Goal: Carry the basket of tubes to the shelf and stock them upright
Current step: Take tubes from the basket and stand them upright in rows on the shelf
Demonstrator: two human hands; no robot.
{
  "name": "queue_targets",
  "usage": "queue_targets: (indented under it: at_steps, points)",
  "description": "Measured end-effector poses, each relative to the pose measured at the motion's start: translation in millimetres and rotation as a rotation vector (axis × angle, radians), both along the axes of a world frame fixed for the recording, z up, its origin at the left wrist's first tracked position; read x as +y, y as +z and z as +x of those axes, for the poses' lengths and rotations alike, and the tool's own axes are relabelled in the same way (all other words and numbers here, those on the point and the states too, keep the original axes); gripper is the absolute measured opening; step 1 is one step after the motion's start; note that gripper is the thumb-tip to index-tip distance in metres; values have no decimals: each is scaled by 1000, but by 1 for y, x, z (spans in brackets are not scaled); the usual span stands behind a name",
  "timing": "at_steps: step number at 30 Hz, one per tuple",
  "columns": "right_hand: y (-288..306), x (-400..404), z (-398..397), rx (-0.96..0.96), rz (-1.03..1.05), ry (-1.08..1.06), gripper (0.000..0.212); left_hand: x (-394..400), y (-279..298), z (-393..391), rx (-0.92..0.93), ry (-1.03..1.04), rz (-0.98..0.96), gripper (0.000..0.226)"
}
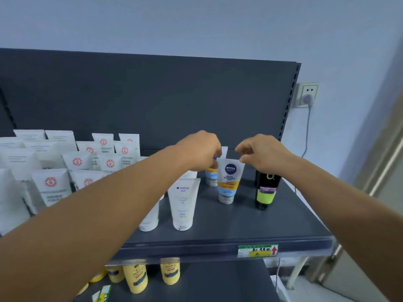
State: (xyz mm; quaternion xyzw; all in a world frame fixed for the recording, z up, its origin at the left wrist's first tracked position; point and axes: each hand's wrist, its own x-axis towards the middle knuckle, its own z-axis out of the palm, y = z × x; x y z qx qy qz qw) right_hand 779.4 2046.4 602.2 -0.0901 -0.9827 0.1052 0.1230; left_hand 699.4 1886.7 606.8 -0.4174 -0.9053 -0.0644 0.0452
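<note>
Two hands [231, 154] pinching upright white Nivea tube [229, 179], silver cap down

We saw a pale blue wall [196, 25] behind the display. On it, to the right, sat a white wall socket [307, 95] with a grey plug [308, 99] in it, and a grey cable [307, 131] hung down from the plug. At the far right stood a beige door frame [383, 162]. A white pole [297, 272] rose from the pale floor [309, 290] low on the right.
</note>
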Motion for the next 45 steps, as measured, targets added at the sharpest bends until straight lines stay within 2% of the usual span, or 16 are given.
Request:
queue_targets:
  at_steps: [5, 10, 15, 18, 20, 23, 26, 29, 31, 35, 38, 41, 45]
  points:
    - [-5, 34, -20, -52, 121, 69, 25, 48, -14, -7, 36, 108, -96, 39]
    - [-11, 49, -40, -125, 215, 175, 26, 72, -30, -13, 43, 224, -135, 28]
    - [-23, 45, -54, -139, 292, 234, 16, 74, -34, -11, 55, 307, -85, 9]
    - [-25, 42, -55, -110, 295, 265, 15, 68, -31, -6, 31, 314, -74, 34]
    - [-24, 41, -51, -106, 304, 304, 16, 63, -27, 1, 17, 308, -86, 38]
    - [-22, 35, -40, -149, 275, 353, 19, 53, -26, 9, -4, 281, -125, 30]
    - [-14, 34, -32, -240, 139, 379, 19, 43, -25, 15, -19, 239, -155, 12]
    - [-5, 39, -46, -180, 54, 357, 24, 36, -24, 17, -35, 216, -170, 14]
    - [-4, 41, -62, -142, 125, 312, 32, 32, -26, 17, -44, 205, -165, 16]
    - [-15, 40, -97, -210, 211, 232, 47, 26, -31, 14, -46, 209, -127, 17]
    - [-28, 37, -119, -257, 257, 215, 40, 23, -34, 14, -29, 212, -102, 16]
    - [-33, 35, -130, -211, 251, 189, 24, 21, -36, 15, -23, 218, -77, 16]
    - [-31, 41, -131, -125, 126, 149, 24, 19, -35, 17, -17, 214, -63, 18]
